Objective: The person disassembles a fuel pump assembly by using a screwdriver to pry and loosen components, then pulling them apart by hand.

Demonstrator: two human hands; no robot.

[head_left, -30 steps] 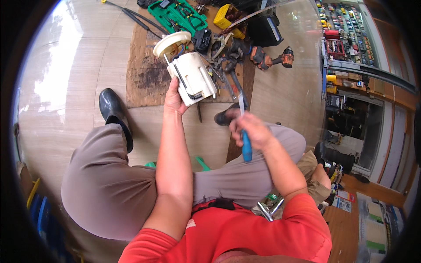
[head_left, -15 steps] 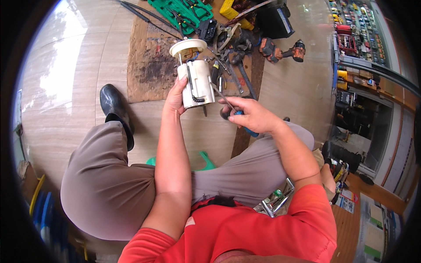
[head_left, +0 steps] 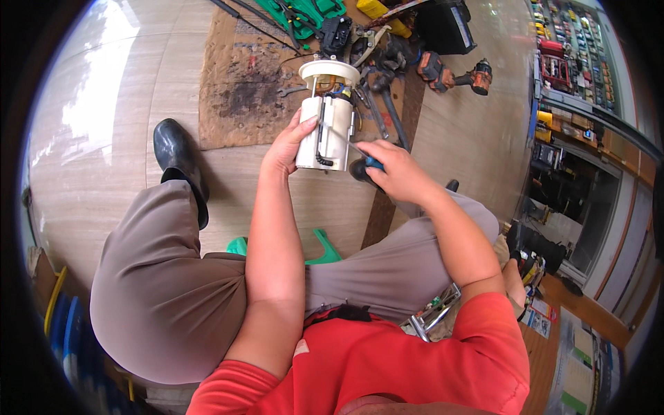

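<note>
A white fuel pump module [head_left: 337, 142] with a round cream flange stands upright in front of me. A black corrugated hose runs down its side, and colored wires show under the flange. My left hand [head_left: 285, 148] grips the module's left side, the thumb on its front and the other fingers hidden behind. In my right hand [head_left: 395, 171] is a screwdriver [head_left: 374, 164] with a blue handle, mostly covered by the fingers. Its thin metal shaft slants up and left across the module's face to beside the black hose; whether the tip touches is unclear.
Stained cardboard [head_left: 235, 104] lies on the tiled floor, with a wrench [head_left: 292, 90], a hammer [head_left: 389, 104] and other tools. A green tool case [head_left: 325, 8], a black battery-like box [head_left: 448, 29] and an orange-black cordless driver [head_left: 476, 77] lie farther off. Beneath me is a green stool [head_left: 324, 249].
The module has moved right and turned slightly in my left hand. My right hand has shifted right, and the screwdriver's shaft now crosses the module's front rather than meeting its right side.
</note>
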